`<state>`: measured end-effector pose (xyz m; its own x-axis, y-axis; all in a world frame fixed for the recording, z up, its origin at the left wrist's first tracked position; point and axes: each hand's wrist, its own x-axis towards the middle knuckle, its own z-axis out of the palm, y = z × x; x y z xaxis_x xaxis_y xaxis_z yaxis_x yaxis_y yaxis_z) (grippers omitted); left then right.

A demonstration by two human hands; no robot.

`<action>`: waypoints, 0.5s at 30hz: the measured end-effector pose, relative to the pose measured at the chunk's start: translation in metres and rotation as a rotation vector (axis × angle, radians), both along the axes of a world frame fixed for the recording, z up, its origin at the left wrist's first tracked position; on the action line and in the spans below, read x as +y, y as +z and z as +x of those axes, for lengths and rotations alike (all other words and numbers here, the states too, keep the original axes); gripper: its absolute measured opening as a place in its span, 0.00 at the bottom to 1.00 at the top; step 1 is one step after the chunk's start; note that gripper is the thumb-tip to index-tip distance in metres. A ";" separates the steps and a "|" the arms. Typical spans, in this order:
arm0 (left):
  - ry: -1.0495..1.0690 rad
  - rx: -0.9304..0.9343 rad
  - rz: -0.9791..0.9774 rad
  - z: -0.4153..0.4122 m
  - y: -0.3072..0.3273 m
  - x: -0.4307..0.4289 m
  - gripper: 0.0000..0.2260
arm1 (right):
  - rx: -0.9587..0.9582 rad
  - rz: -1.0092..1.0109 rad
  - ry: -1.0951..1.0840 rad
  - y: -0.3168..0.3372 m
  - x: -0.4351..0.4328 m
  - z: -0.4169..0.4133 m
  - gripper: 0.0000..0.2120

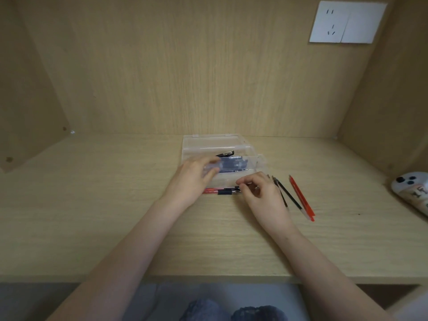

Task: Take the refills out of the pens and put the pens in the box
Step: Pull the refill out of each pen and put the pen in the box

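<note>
**Hands Are Working at the Pen Box**

The head camera is looking down at a wooden bench (92, 205). A clear box (213, 141) is sitting open in the middle, and dark pens (228, 155) are lying inside it. The left hand (192, 179) is closing its grip on the left side of the box. The right hand (261, 193) is pinching the right end of a red and black pen (225, 193), which is lying on the bench just in front of the box. Black refills (287, 195) and a red refill (301, 198) are lying just beside the right hand. A white wall socket (347, 22) is showing up high.
</note>
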<state>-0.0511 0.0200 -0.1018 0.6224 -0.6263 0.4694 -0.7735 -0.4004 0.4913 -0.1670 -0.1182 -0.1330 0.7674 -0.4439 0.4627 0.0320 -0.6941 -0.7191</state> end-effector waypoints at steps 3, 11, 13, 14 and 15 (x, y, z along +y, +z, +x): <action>-0.089 -0.086 0.014 -0.018 -0.012 0.001 0.09 | 0.037 -0.081 0.001 -0.002 0.001 0.001 0.03; -0.105 -0.322 0.032 -0.022 -0.023 0.006 0.07 | 0.134 -0.191 0.005 -0.005 0.001 0.003 0.07; -0.107 -0.304 0.069 -0.026 -0.023 0.006 0.09 | 0.120 -0.198 0.014 -0.004 0.001 0.002 0.05; -0.109 -0.293 0.075 -0.027 -0.023 0.005 0.10 | 0.101 -0.176 0.025 -0.003 0.001 0.001 0.04; -0.112 -0.283 0.078 -0.028 -0.023 0.005 0.11 | 0.082 -0.142 0.038 -0.002 0.001 0.001 0.04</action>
<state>-0.0795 0.0254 -0.1248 0.3992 -0.7242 0.5623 -0.9165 -0.3333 0.2213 -0.1665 -0.1171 -0.1353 0.8203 -0.3481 0.4539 0.0059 -0.7883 -0.6152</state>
